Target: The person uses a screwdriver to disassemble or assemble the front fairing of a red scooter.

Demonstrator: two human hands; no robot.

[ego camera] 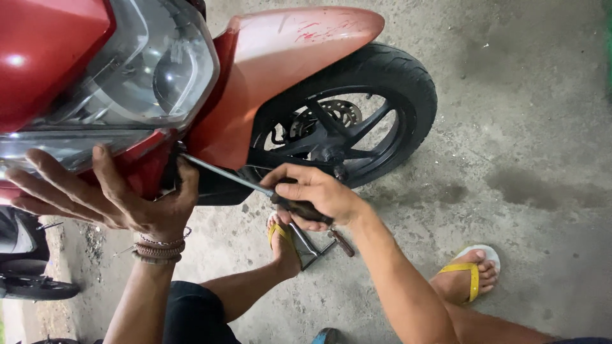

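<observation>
Red fairing (38, 57) under the headlight (146, 70) is braced by our left hand (108, 197), fingers spread flat, so it stays firm; our right hand (315, 194) is clamped on the screwdriver (255, 186), whose tip reaches the fairing's lower edge beside the wheel (357, 114)

A long dark-handled screwdriver (255, 185) angles up under the red fairing (143, 169).
</observation>
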